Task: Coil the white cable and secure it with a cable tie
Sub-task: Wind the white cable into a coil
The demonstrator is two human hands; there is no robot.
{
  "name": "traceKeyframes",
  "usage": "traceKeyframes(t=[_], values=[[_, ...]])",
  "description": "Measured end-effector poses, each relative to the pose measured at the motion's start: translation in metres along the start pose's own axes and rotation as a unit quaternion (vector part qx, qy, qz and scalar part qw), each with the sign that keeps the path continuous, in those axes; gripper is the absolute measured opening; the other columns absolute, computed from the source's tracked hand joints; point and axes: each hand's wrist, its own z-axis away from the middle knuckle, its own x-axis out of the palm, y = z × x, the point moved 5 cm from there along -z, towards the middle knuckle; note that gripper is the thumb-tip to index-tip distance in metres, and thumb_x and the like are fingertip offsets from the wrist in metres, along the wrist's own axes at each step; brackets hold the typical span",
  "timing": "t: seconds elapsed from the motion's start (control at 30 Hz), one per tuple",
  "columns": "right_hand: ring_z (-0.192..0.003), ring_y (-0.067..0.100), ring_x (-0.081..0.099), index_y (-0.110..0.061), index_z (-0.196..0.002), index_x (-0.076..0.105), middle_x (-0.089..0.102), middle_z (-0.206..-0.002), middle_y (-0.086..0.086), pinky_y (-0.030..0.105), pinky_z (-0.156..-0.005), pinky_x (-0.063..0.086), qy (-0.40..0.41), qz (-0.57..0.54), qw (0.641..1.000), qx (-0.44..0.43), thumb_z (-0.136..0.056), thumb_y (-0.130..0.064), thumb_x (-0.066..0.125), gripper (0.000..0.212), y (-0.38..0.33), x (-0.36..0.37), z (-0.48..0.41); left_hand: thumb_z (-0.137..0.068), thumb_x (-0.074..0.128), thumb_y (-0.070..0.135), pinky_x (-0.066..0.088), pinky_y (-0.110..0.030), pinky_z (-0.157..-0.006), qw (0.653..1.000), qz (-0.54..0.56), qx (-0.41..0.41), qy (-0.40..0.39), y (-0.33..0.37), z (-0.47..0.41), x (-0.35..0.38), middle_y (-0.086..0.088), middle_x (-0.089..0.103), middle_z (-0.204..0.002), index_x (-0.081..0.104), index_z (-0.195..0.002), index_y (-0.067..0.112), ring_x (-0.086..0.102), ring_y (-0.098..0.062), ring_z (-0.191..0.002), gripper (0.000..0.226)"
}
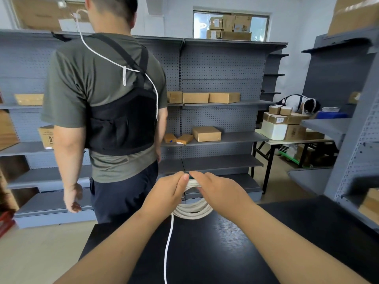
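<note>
White cable [193,211]: several loops, held above far edge of worktop [225,253]. Left hand [168,193] and right hand [219,191] both clamped on coil top; tail trails near. Best: keep loops even, feed tail gradually.

Back from the grip, the left hand [168,193] and right hand [217,191] are bare, and both forearms [287,242] run uncovered to the lower edge.

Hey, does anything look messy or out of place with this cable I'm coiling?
The left hand and right hand hold the white cable in neat loops, but one loose tail drops from the coil and runs over the black table toward the camera, not wound in yet.
</note>
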Motion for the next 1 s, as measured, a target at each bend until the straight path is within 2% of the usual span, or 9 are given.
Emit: traceKeyframes(t=[0.13, 0.23, 0.33, 0.43, 0.57, 0.67, 0.73, 0.83, 1.0], values=[[-0.043, 0.018, 0.054, -0.017, -0.102, 0.05, 0.055, -0.066, -0.001, 0.024, -0.034, 0.038, 0.006, -0.027, 0.999, 0.02, -0.074, -0.016, 0.072, 0.036, -0.001, -0.002, -0.005, -0.094, 0.026, 0.042, 0.042, -0.031, -0.063, 1.0, 0.013, -0.018, -0.009, 0.001, -0.002, -0.001, 0.003, 0.052, -0.054, 0.042, -0.062, 0.03, 0.05, -0.011, -0.057, 0.039], [-0.078, 0.028, 0.059, -0.019, -0.113, 0.047, 0.058, -0.092, 0.005, 0.038, -0.064, 0.048, -0.064, -0.141, 0.982, 0.108, -0.097, -0.026, 0.041, 0.018, 0.005, -0.002, -0.009, -0.1, 0.031, 0.034, 0.04, -0.024, -0.059, 0.996, 0.063, -0.069, 0.01, 0.001, -0.001, 0.0, 0.002, 0.054, -0.052, 0.05, -0.062, 0.021, 0.05, -0.006, -0.053, 0.044], [-0.091, 0.024, 0.055, -0.022, -0.112, 0.048, 0.06, -0.102, 0.003, 0.04, -0.076, 0.047, -0.086, -0.235, 0.955, 0.159, -0.098, -0.03, 0.036, 0.019, 0.007, -0.005, -0.011, -0.099, 0.033, 0.033, 0.039, -0.02, -0.057, 0.986, 0.105, -0.115, 0.052, 0.004, -0.002, 0.002, -0.001, 0.053, -0.049, 0.056, -0.066, 0.007, 0.049, -0.004, -0.049, 0.048], [-0.091, 0.019, 0.056, -0.025, -0.108, 0.052, 0.062, -0.1, -0.002, 0.04, -0.079, 0.047, -0.099, -0.287, 0.937, 0.175, -0.096, -0.029, 0.042, 0.016, 0.009, -0.005, -0.013, -0.099, 0.034, 0.034, 0.036, -0.019, -0.052, 0.977, 0.14, -0.139, 0.075, 0.007, -0.003, 0.005, -0.001, 0.048, -0.048, 0.055, -0.063, 0.007, 0.044, -0.004, -0.044, 0.05], [-0.088, 0.012, 0.057, -0.024, -0.105, 0.055, 0.064, -0.095, -0.006, 0.034, -0.079, 0.047, -0.103, -0.338, 0.917, 0.182, -0.092, -0.034, 0.05, 0.018, 0.012, -0.005, -0.014, -0.099, 0.033, 0.036, 0.037, -0.03, -0.057, 0.971, 0.145, -0.157, 0.104, 0.006, -0.005, 0.005, -0.005, 0.045, -0.054, 0.048, -0.061, 0.005, 0.042, -0.013, -0.05, 0.051], [-0.078, 0.004, 0.054, -0.022, -0.1, 0.057, 0.059, -0.083, -0.013, 0.028, -0.072, 0.043, -0.095, -0.367, 0.905, 0.192, -0.093, -0.037, 0.047, 0.019, 0.012, -0.005, -0.013, -0.099, 0.032, 0.035, 0.035, -0.033, -0.057, 0.966, 0.167, -0.166, 0.105, 0.006, -0.004, 0.005, -0.003, 0.044, -0.053, 0.046, -0.058, 0.01, 0.041, -0.015, -0.052, 0.05], [-0.076, 0.008, 0.053, -0.019, -0.099, 0.058, 0.055, -0.079, -0.013, 0.032, -0.072, 0.043, -0.069, -0.364, 0.907, 0.201, -0.095, -0.035, 0.045, 0.021, 0.012, -0.004, -0.013, -0.1, 0.032, 0.034, 0.035, -0.033, -0.056, 0.959, 0.193, -0.177, 0.107, 0.006, -0.003, 0.006, -0.001, 0.044, -0.051, 0.049, -0.057, 0.012, 0.041, -0.015, -0.051, 0.051], [-0.082, 0.016, 0.055, -0.016, -0.098, 0.058, 0.059, -0.086, -0.006, 0.039, -0.075, 0.045, -0.027, -0.348, 0.912, 0.214, -0.095, -0.034, 0.044, 0.023, 0.008, -0.002, -0.012, -0.1, 0.032, 0.033, 0.036, -0.023, -0.051, 0.948, 0.226, -0.19, 0.116, 0.006, -0.001, 0.007, 0.001, 0.044, -0.047, 0.051, -0.054, 0.012, 0.041, -0.012, -0.046, 0.053], [-0.08, 0.015, 0.053, -0.014, -0.092, 0.058, 0.058, -0.083, -0.007, 0.034, -0.072, 0.042, 0.058, -0.358, 0.893, 0.266, -0.092, -0.041, 0.039, 0.033, 0.005, 0.001, -0.006, -0.099, 0.035, 0.031, 0.036, -0.014, -0.044, 0.919, 0.289, -0.226, 0.146, 0.003, 0.003, 0.009, -0.002, 0.048, -0.047, 0.053, -0.061, 0.002, 0.042, -0.01, -0.046, 0.051]])
